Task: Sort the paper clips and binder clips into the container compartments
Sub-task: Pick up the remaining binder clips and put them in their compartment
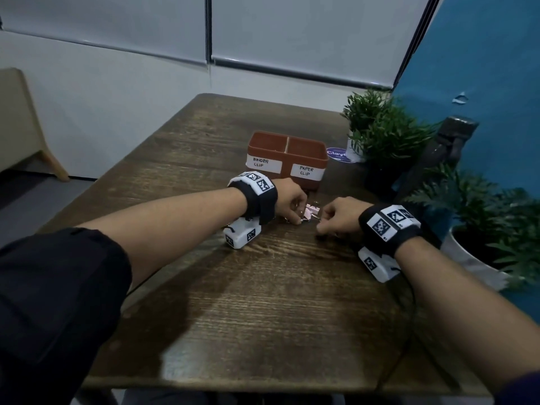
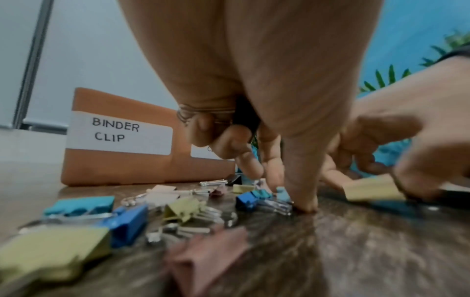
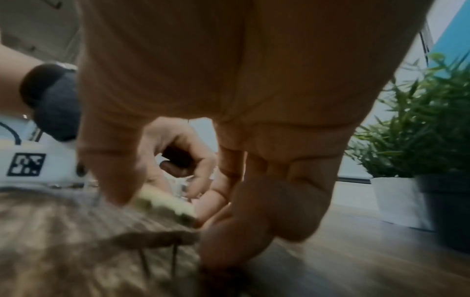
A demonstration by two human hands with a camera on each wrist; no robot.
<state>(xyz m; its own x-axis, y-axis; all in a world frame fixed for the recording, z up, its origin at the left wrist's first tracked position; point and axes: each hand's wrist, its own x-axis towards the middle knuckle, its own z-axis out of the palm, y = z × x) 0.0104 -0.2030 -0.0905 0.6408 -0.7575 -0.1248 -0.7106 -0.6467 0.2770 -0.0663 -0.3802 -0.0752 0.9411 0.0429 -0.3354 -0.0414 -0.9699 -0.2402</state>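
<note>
A brown two-part container (image 1: 287, 168) stands mid-table, labelled BINDER CLIP on the left and PAPER CLIP on the right. In front of it lies a pile of coloured binder clips (image 2: 178, 209) with several wire pieces among them. My left hand (image 1: 299, 219) is curled down over the pile. Its thumb (image 2: 304, 199) and forefinger pinch a small light blue binder clip (image 2: 282, 193) lying on the wood. My right hand (image 1: 321, 226) is just right of it, low on the table, and pinches a yellow binder clip (image 3: 165, 205), also seen as the yellow binder clip (image 2: 374, 192).
The wooden table (image 1: 263, 302) has potted plants along its right edge: a white pot (image 1: 355, 150), a dark pot (image 1: 380, 176) and a large white pot (image 1: 473, 261). A round blue sticker (image 1: 339, 154) lies beside the container. A beige chair (image 1: 20, 121) stands at far left.
</note>
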